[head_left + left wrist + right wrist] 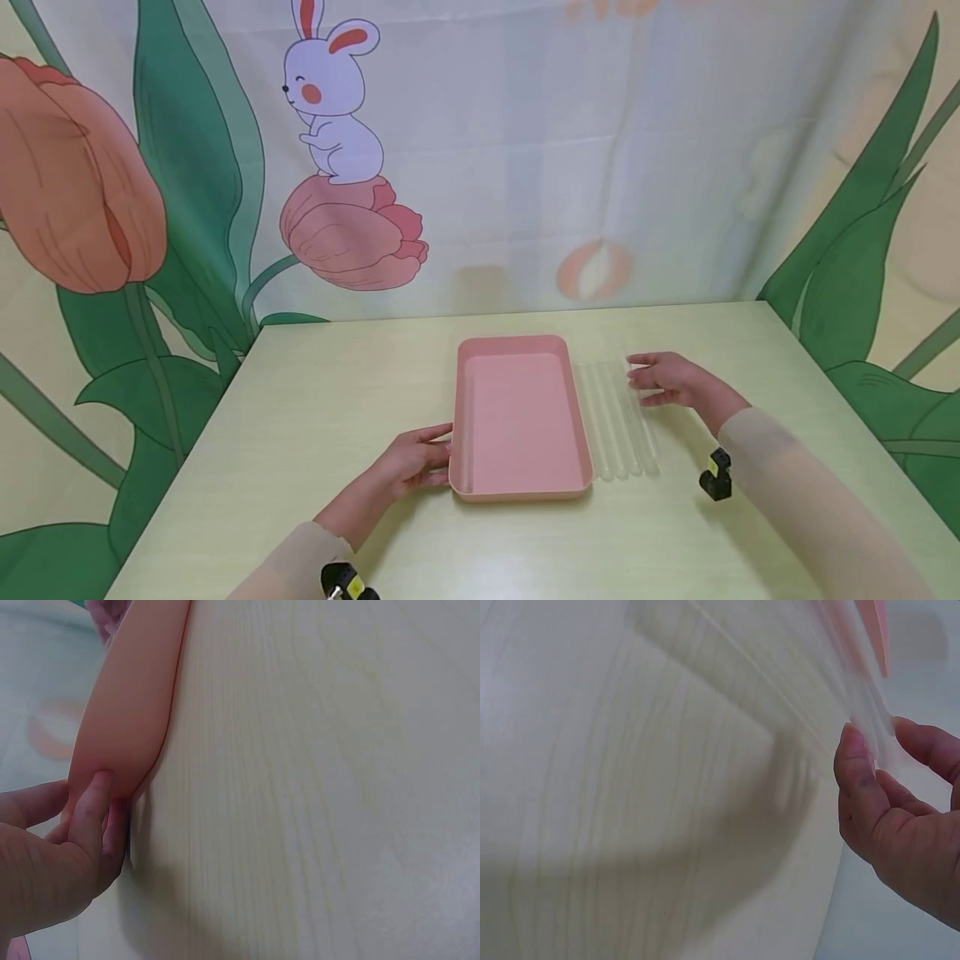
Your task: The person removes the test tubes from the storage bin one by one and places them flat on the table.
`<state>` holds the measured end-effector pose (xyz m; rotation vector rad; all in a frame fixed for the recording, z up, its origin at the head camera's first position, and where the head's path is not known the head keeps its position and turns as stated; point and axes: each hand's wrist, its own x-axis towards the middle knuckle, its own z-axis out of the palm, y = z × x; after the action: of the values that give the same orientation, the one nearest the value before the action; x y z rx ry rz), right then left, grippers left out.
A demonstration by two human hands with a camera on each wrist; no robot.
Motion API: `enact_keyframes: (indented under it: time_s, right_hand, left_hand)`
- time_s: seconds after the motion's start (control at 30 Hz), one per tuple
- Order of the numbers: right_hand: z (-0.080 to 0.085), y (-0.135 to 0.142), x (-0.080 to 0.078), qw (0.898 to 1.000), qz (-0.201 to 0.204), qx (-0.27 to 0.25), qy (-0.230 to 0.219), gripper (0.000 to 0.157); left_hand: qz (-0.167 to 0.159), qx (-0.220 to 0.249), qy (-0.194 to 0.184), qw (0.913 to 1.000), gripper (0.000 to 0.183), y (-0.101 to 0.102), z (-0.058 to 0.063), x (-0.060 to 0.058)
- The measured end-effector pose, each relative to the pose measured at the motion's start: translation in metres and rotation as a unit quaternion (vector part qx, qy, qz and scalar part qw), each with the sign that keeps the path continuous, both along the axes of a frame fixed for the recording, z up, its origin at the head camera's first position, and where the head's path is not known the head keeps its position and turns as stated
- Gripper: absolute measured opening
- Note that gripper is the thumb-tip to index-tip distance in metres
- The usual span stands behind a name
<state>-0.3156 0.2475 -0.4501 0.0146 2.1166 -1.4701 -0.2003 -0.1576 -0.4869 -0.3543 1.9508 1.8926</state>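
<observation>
A shallow pink tray point(522, 425) lies on the table, its long sides pointing away from me. My left hand point(411, 461) grips its left side near the front; in the left wrist view the thumb point(91, 806) presses the outer wall, and some fingers are partly hidden behind the tray. Along the tray's right side is a clear plastic piece with several long parallel grooves point(611, 421). My right hand point(672, 380) pinches its right edge toward the far end, as the right wrist view shows with the clear plastic point(866, 720) between thumb and fingers.
The pale wood-grain table point(337, 392) ends at the back against a printed curtain point(510, 167) with a rabbit and tulips. Small black devices point(717, 475) sit at both wrists.
</observation>
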Motion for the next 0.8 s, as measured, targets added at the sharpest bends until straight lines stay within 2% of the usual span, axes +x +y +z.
enact_keyframes:
  time_s: [0.43, 0.8]
  right_hand:
    - [-0.015, -0.001, -0.001, 0.999, -0.025, -0.003, -0.028, 0.066]
    - [-0.026, 0.0, -0.005, 0.999, -0.033, -0.011, -0.026, 0.068]
  left_hand:
    - [0.0, 0.006, 0.0, 1.0, 0.052, -0.001, 0.002, 0.001]
    - [0.004, 0.005, -0.003, 1.0, 0.051, 0.0, 0.0, 0.0]
